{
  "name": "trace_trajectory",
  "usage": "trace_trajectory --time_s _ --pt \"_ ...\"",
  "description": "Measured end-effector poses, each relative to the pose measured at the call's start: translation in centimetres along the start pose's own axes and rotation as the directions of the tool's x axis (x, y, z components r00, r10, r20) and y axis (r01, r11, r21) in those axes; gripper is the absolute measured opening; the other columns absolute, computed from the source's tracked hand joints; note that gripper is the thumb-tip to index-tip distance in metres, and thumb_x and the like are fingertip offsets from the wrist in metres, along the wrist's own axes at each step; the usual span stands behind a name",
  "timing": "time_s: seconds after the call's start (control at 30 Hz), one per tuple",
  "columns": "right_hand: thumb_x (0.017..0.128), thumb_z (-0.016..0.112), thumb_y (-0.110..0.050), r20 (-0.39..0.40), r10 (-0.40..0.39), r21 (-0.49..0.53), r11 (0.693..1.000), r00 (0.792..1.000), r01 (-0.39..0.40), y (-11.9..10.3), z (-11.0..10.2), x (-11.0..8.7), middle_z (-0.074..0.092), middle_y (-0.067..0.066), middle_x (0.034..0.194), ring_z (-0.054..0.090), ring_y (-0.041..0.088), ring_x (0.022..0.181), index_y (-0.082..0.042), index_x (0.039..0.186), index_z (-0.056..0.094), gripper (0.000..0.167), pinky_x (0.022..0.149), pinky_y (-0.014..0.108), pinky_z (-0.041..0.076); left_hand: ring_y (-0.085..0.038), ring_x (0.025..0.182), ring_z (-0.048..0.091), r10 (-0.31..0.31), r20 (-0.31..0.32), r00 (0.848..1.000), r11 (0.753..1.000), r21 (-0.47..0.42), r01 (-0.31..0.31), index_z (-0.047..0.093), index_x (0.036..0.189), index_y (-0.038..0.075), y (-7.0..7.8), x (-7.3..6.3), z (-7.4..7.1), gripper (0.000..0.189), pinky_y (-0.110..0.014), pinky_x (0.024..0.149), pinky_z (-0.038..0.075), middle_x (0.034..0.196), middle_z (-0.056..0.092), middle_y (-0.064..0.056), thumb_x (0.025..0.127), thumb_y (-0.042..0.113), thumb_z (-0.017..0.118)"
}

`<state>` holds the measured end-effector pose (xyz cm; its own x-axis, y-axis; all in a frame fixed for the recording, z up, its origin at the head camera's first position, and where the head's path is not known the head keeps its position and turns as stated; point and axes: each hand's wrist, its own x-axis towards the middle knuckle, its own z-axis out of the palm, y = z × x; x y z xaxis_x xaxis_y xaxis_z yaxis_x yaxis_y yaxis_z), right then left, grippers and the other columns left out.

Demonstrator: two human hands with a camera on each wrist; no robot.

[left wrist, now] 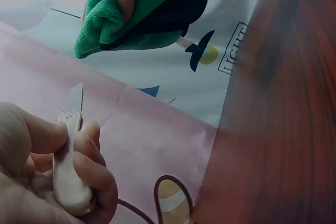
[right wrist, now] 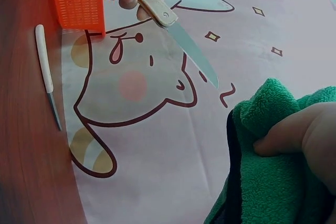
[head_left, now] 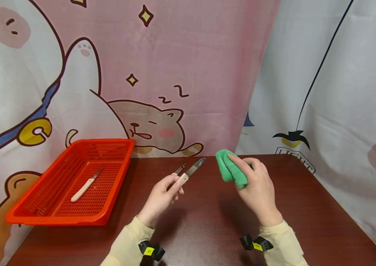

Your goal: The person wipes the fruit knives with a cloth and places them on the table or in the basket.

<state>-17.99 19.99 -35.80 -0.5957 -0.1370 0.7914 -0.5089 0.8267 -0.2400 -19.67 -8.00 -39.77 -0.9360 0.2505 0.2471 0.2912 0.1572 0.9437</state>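
Observation:
My left hand (head_left: 161,195) grips a folding knife (left wrist: 66,166) by its pale handle, thumb laid along one side. Its blade is folded out and points up and to the right in the head view. Across from it, my right hand (head_left: 257,188) holds a bunched green cloth (head_left: 229,168) above the table, to the right of the blade and apart from it. The cloth is fluffy and has a dark side that shows in the left wrist view. On the table behind the left hand lies a second knife (right wrist: 44,61) with a white handle.
At the left stands a red plastic basket (head_left: 58,221) with mesh walls; a white-handled knife (head_left: 83,189) lies in it. The brown table (head_left: 204,229) ends at a printed curtain (head_left: 204,74) behind and another (head_left: 351,111) on the right.

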Motion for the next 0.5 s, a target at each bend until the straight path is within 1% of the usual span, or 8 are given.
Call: trace_trajectory --time_s 0.07,0.13,0.2,0.27,0.3,0.37,0.47,0.5 --pt "0.065 0.075 0.012 0.002 -0.001 0.001 1.000 1.000 0.001 0.0 -0.1 0.0 0.057 0.014 0.108 0.053 0.035 0.094 -0.022 0.132 0.064 0.076 0.071 0.046 0.045 -0.019 0.062 0.053 0.054 -0.018 0.998 0.995 0.082 -0.053 0.066 0.102 0.009 0.2 -0.1 0.0 0.006 -0.026 0.054 0.046 0.078 0.062 -0.007 0.098 0.009 0.061" --pt "0.065 0.075 0.012 0.004 0.000 0.003 1.000 1.000 0.000 -0.1 -0.1 0.1 0.057 0.014 0.108 0.053 0.035 0.095 -0.022 0.132 0.064 0.076 0.071 0.046 0.045 -0.018 0.063 0.054 0.104 -0.030 0.994 0.981 0.166 -0.097 0.066 0.101 0.012 0.5 -0.1 0.0 0.007 -0.028 0.056 0.046 0.077 0.061 -0.001 0.098 0.008 0.062" --pt "0.065 0.075 0.012 0.006 0.000 0.005 1.000 1.000 0.000 -0.2 -0.1 0.1 0.057 0.014 0.108 0.053 0.034 0.095 -0.022 0.132 0.064 0.076 0.071 0.046 0.045 -0.015 0.065 0.054 0.152 -0.040 0.988 0.956 0.259 -0.137 0.066 0.100 0.014 0.7 -0.2 0.0 0.008 -0.029 0.058 0.047 0.078 0.061 0.002 0.097 0.007 0.063" --pt "0.065 0.074 0.012 0.006 -0.003 0.008 1.000 1.000 0.003 -0.3 -0.1 0.1 0.057 0.013 0.108 0.053 0.034 0.096 -0.022 0.132 0.064 0.076 0.070 0.046 0.046 -0.013 0.068 0.054 0.199 -0.042 0.979 0.920 0.352 -0.172 0.066 0.100 0.014 0.9 -0.2 0.0 0.009 -0.030 0.062 0.048 0.079 0.060 0.003 0.096 0.006 0.063" --pt "0.065 0.074 0.012 0.005 -0.006 0.009 1.000 1.000 0.006 -0.4 -0.1 0.1 0.057 0.013 0.108 0.053 0.034 0.096 -0.022 0.132 0.064 0.076 0.070 0.046 0.046 -0.013 0.071 0.054 0.225 -0.042 0.973 0.897 0.400 -0.190 0.066 0.102 0.014 1.0 -0.2 0.1 0.009 -0.031 0.064 0.049 0.081 0.061 0.003 0.096 0.007 0.064" --pt "0.065 0.074 0.012 0.002 -0.015 0.013 1.000 1.000 0.015 -0.5 -0.1 0.1 0.057 0.013 0.109 0.053 0.034 0.097 -0.022 0.132 0.064 0.076 0.071 0.046 0.046 -0.013 0.075 0.054 0.277 -0.043 0.960 0.840 0.495 -0.221 0.066 0.105 0.012 1.1 -0.2 0.1 0.012 -0.033 0.068 0.050 0.085 0.061 0.002 0.094 0.008 0.067" --pt "0.064 0.073 0.013 -0.008 -0.032 0.025 0.999 0.999 0.033 -0.8 -0.1 0.1 0.057 0.013 0.109 0.053 0.033 0.097 -0.022 0.132 0.064 0.077 0.073 0.046 0.046 -0.015 0.078 0.054 0.352 -0.041 0.935 0.746 0.616 -0.254 0.066 0.109 0.010 1.1 -0.2 0.2 0.018 -0.035 0.073 0.051 0.090 0.061 0.000 0.092 0.010 0.071" --pt "0.064 0.074 0.014 -0.012 -0.038 0.029 0.999 0.999 0.039 -1.0 -0.1 0.1 0.057 0.013 0.109 0.053 0.033 0.098 -0.023 0.132 0.064 0.078 0.073 0.046 0.046 -0.016 0.079 0.054 0.382 -0.039 0.923 0.708 0.655 -0.265 0.065 0.110 0.009 1.1 -0.2 0.2 0.021 -0.035 0.073 0.052 0.091 0.062 -0.001 0.091 0.011 0.072"
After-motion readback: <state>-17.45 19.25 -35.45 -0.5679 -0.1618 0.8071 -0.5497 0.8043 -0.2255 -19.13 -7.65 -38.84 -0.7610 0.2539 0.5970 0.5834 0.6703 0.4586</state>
